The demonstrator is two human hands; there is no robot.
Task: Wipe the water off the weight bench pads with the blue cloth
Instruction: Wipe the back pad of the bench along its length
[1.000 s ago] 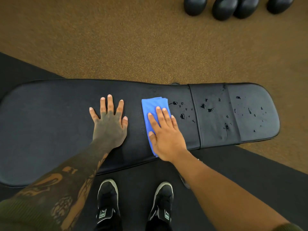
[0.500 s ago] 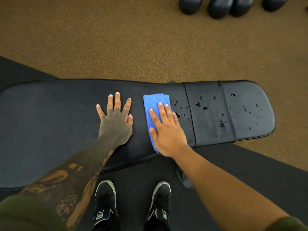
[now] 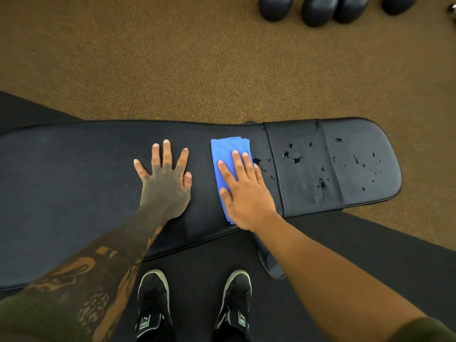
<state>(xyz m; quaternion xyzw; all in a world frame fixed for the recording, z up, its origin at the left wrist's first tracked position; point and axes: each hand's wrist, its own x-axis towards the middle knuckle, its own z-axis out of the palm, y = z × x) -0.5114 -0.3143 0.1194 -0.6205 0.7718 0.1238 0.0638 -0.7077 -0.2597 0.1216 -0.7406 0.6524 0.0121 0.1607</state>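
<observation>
I can read no words or numbers. The shoes [image 3: 153, 296] at 6 o'clock carry tongue labels [image 3: 145, 324], but too blurred.

Blue cloth [image 3: 228, 154]; black bench pads [image 3: 74, 183]; speckled brown floor [image 3: 172, 65].

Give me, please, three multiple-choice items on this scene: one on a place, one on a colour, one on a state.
1. On the bench pads, where do the water drops lie? A) right of the cloth B) left of the cloth C) nowhere
2. What colour is the cloth? A) red B) blue C) white
3. How is the right hand? A) flat on the cloth B) clenched empty C) lifted away
Answers: A, drops dot the pads to its right; B, plainly blue; A, straight fingers press it.
</observation>
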